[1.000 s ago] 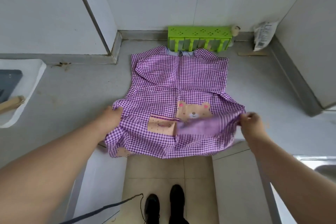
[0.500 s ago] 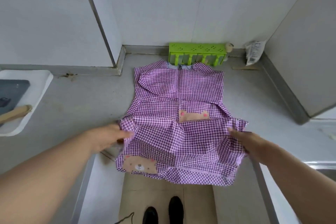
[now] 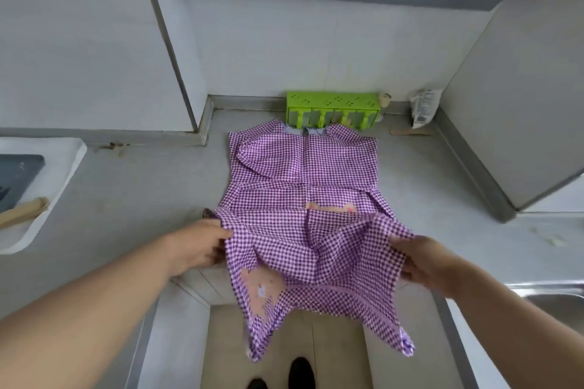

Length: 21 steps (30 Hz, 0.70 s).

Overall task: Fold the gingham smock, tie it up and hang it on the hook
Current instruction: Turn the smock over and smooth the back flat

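Across the grey counter [image 3: 126,199], left hand [image 3: 196,246] and right hand [image 3: 423,262] each grip pinched smock [image 3: 303,174] edges.

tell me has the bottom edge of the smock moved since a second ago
Yes. The smock's bottom edge, held by the left hand and right hand, now hangs lower over the counter edge, toward the floor.

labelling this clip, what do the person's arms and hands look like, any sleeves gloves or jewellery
Both forearms are bare right up to the frame edge, so no sleeves show. The left hand and the right hand wear no gloves, and no rings, watch or bracelet can be seen on the parts in view. No markings show on them either. Fine detail of the fingers is somewhat blurred.
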### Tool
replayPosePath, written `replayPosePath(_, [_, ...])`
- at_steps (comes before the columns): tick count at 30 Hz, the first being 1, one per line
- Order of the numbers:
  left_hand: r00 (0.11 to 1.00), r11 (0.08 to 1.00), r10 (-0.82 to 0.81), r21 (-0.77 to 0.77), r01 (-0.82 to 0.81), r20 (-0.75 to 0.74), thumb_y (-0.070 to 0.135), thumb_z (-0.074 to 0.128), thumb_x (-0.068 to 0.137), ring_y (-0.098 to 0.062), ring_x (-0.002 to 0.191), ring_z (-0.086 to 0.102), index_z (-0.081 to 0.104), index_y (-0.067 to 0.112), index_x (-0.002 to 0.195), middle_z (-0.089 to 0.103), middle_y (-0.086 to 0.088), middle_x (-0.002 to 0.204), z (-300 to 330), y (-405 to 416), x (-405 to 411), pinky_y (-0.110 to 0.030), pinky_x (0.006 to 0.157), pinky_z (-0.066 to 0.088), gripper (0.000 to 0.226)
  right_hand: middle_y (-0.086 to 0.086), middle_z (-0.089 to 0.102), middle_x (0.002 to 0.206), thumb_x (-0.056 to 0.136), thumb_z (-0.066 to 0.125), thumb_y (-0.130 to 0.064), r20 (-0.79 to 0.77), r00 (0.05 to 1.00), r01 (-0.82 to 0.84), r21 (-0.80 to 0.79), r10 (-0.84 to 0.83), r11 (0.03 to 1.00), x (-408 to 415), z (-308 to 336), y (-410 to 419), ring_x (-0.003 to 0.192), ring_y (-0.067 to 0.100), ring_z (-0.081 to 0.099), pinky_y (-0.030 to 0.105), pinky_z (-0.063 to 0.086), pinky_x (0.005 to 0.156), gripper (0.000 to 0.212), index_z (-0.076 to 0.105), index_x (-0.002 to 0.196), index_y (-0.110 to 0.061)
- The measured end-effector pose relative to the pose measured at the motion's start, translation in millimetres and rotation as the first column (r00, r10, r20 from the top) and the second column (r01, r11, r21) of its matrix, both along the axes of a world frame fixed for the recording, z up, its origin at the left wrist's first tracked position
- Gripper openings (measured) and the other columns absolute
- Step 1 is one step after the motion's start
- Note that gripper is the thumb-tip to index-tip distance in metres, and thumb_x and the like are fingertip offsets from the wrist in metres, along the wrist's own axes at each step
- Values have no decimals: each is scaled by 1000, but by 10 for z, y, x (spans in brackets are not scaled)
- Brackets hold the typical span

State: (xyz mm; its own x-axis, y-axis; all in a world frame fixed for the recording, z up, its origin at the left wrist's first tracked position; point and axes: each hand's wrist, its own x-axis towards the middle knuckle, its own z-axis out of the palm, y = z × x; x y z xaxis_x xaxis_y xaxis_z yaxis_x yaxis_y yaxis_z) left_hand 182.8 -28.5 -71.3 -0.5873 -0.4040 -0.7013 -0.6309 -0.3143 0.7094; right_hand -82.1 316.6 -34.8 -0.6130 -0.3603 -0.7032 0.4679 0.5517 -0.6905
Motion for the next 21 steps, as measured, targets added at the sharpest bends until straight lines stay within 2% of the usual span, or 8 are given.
replayPosePath(3, [972,975,206,109,-193,-117,17,50,108,-35,123,68,66,9,133,75,-14,129,22,7,-169,-54,111,48,31,18,76,118,111,44,-26,97,961,274,-203,-259,940,-119,109,-79,116,36,67,54,47,110,34,67,121,-2])
replayPosePath(6, [929,928,368,67,-366,-26,23,57,107,-36,106,75,72,5,123,79,-17,115,-7,6,-258,-48,94,59,28,14,78,100,109,51,-31,5,971,238,-89,-239,967,-113,85,-51,90,30,73,40,61,80,37,66,114,2])
replayPosePath(8, [907,907,421,37,-420,-13,18,62,105,-37,96,77,73,3,118,79,-20,107,-52,-26,-284,-49,86,62,23,12,72,80,106,57,-32,-78,967,239,-38,-241,970,-63,58,-80,66,24,63,33,50,58,38,64,106,5])
replayPosePath(12, [859,845,504,-150,-513,-95,14,71,97,-32,94,74,61,16,121,73,-13,110,185,-21,-379,-52,88,62,26,14,76,91,101,67,-32,-252,932,255,-50,-259,966,52,131,-230,66,22,73,36,60,56,29,61,113,-6])
replayPosePath(14, [907,882,393,-216,-418,-150,8,59,102,-32,97,72,64,18,112,72,-12,107,371,55,-400,-46,83,62,15,10,75,94,98,69,-36,-399,876,283,-26,-269,959,118,210,-271,73,25,77,43,65,62,36,50,119,-16])
replayPosePath(18, [979,984,-22,-180,-16,-204,-8,46,103,-25,100,77,78,20,122,79,-7,116,692,128,-319,-33,80,64,46,13,72,90,104,61,-22,-481,855,169,-98,-195,981,221,367,-279,72,31,72,51,61,61,9,55,105,-15])
replayPosePath(20, [943,845,-318,-479,236,-95,-7,47,101,-12,115,69,72,33,134,69,9,134,702,57,-292,-23,92,57,58,16,73,89,105,53,-8,-439,894,47,-102,-87,994,244,386,-259,71,32,69,55,60,69,16,66,98,-12])
replayPosePath(21, [887,674,-461,-640,369,26,-3,47,102,-11,123,64,68,40,139,62,14,140,686,6,-281,-25,101,52,60,15,74,89,103,47,2,-432,901,-7,-97,-36,995,259,397,-258,71,29,69,51,59,72,30,72,95,-13])
